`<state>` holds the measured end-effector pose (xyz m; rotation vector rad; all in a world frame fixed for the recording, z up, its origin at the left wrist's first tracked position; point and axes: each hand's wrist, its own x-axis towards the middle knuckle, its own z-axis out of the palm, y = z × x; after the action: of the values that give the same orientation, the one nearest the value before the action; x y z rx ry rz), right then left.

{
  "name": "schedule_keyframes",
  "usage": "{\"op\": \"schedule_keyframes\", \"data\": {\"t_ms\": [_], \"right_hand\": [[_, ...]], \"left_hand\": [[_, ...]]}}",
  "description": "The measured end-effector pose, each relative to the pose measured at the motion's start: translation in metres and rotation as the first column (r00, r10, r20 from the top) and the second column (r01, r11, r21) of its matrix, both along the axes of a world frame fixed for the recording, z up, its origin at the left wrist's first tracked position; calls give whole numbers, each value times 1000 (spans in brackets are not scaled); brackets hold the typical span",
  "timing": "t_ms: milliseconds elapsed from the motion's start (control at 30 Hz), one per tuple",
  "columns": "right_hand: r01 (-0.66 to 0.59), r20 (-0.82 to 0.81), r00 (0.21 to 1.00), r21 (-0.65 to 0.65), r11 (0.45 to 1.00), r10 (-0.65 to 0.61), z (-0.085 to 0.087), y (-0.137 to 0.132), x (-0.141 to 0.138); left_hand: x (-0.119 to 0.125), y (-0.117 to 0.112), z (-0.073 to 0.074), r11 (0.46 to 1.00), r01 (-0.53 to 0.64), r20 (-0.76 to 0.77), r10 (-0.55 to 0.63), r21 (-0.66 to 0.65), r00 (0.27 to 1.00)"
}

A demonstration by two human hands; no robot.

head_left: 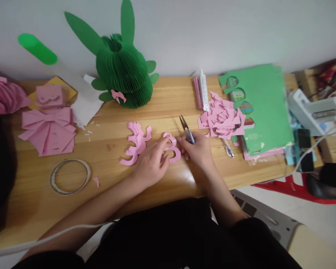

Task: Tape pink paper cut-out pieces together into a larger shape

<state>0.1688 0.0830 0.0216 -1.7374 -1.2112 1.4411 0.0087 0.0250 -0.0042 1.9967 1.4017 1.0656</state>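
Observation:
A curled pink paper cutout (175, 154), shaped like a 3, lies on the table between my hands. My left hand (152, 164) holds it from the left, index finger over its upper curve and thumb at its inner side. In my right hand (197, 149) is a pair of blue-handled thread snips (186, 129), blades pointing up and away from me. The right fingertips are close to the cutout's right edge; whether they touch it I cannot tell. Just left of my left hand, similar curled pink pieces (137, 142) lie in an overlapping heap.
A green honeycomb-paper figure (123, 71) stands by the wall. Pink scraps (220, 116), a glue tube (203, 89) and green sheets (268, 108) lie to the right. At left are a pink paper dress (49, 130) and a tape ring (52, 178). A white cable (72, 228) crosses my left arm.

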Motion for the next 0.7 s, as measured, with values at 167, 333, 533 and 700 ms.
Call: {"op": "schedule_keyframes", "data": {"t_ms": [167, 333, 533, 700], "right_hand": [[54, -134, 990, 41, 998, -48, 13, -10, 4], [-16, -361, 932, 1, 1000, 15, 29, -21, 2], [-42, -390, 920, -31, 999, 27, 31, -29, 5], [-121, -305, 947, -47, 992, 101, 24, -37, 21]], "left_hand": [[-4, 1, 31, 925, 87, 458, 100, -370, 883], [-5, 4, 51, 789, 301, 691, 204, -536, 694], [0, -8, 53, 829, 237, 531, 84, -507, 843], [3, -19, 44, 984, 102, 18, -101, -147, 995]]}}
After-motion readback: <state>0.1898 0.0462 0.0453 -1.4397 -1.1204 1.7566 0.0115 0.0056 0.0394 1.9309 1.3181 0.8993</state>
